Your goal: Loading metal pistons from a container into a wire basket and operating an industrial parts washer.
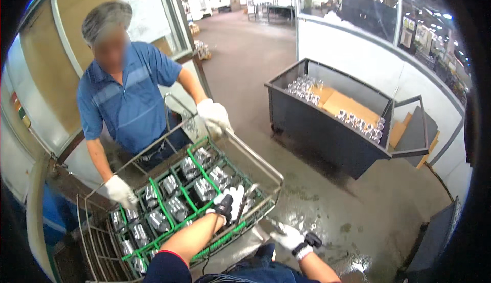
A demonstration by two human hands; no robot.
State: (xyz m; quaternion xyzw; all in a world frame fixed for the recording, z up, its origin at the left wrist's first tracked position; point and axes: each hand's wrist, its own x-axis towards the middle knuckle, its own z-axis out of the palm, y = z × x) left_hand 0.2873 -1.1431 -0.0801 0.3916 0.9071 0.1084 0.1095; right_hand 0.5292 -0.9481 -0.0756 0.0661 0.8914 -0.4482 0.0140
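A wire basket (280, 180) with green-coated dividers (158, 201) stands in front of me, holding several shiny metal parts (176, 209) in its compartments. My left hand (231, 201), in a white glove with a black device at the wrist, is over the basket's right end with fingers stretched out beside a metal part (204, 189). Just outside the near right corner is my right hand (289, 237), gloved too, its fingers closed by a thin metallic piece I cannot make out. Across the basket, a co-worker's gloved hands (214, 115) (120, 191) touch the far rim and the left side.
A co-worker (128, 94) in a blue shirt and hair net stands across the basket. Back right, a dark metal bin (322, 140) contains cardboard and shiny parts, with a hinged frame (409, 152) at its end. The floor (327, 206) looks wet. Windowed partitions (353, 42) enclose the area.
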